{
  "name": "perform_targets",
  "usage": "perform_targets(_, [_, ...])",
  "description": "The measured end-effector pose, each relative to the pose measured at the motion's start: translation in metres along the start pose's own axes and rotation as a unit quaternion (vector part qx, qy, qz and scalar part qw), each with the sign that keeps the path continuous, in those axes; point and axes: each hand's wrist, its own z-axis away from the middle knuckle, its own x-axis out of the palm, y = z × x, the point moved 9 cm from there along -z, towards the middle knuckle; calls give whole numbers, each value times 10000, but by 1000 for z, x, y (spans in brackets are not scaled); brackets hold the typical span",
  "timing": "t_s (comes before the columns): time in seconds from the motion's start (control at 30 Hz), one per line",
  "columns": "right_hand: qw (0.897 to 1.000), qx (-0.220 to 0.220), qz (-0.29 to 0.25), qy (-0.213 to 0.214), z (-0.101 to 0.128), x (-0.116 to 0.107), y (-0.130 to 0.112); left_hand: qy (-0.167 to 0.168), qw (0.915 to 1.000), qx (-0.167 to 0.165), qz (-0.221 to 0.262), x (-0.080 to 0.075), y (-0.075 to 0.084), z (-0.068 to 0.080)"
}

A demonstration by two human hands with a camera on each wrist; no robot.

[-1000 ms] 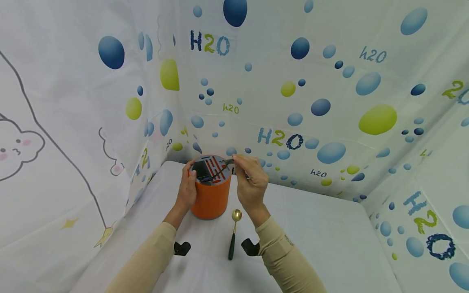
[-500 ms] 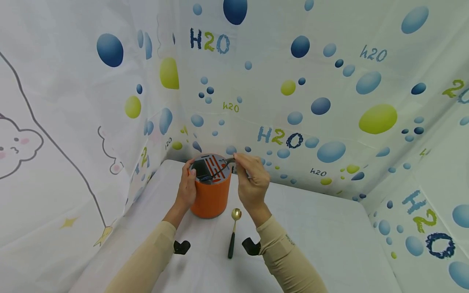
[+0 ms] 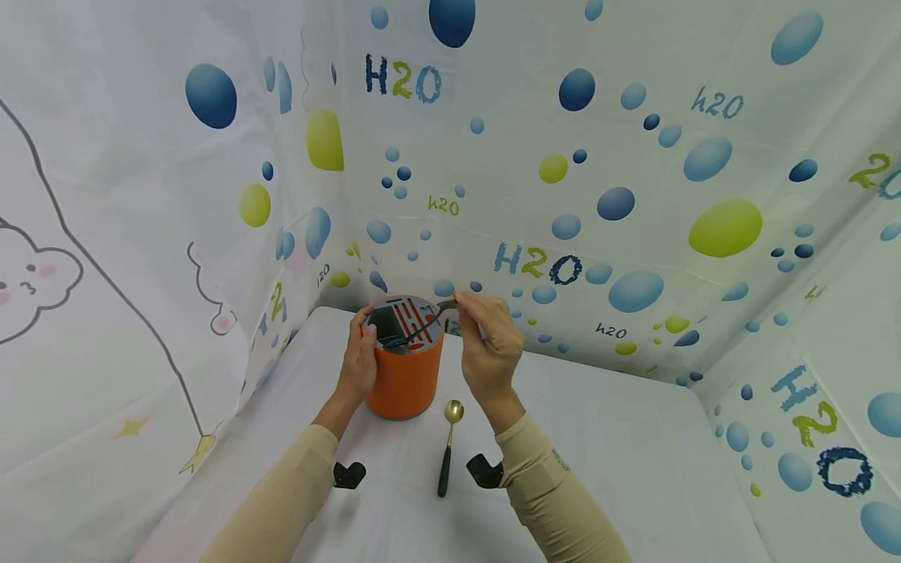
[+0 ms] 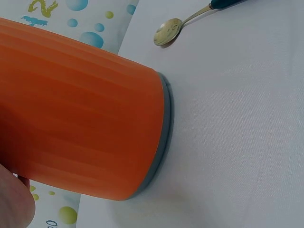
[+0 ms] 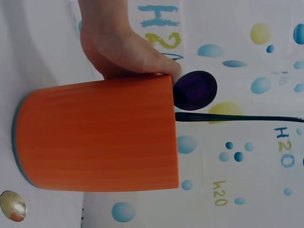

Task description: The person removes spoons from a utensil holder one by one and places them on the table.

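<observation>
Orange holder [image 3: 404, 375] upright near the worktop's [image 3: 619, 438] far left corner, left hand [image 3: 357, 361] curled round its side, right hand [image 3: 486, 344] pinching a slim dark utensil [image 3: 422, 331] whose long axis slants down-left into the slotted top, and a gold spoon [image 3: 448, 448] lying toward the near edge.

Head view: the orange holder [image 3: 404, 375] is seen from above and behind, at arm's length, facing the far corner.
Left wrist view: the orange holder [image 4: 80, 118] is seen side-on, very close, lying sideways in frame.
Right wrist view: the orange holder [image 5: 97, 137] is seen from its other side, close.
Shared: the holder and a gold spoon [image 3: 449, 442] [image 4: 167, 32] [image 5: 12, 205] beside it are seen in all three.
</observation>
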Motion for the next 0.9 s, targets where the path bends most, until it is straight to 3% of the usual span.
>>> perform_targets(0.9, [9998,-71,158,49,-11,-10,-12,-3,10000,44,6,0,1,-1])
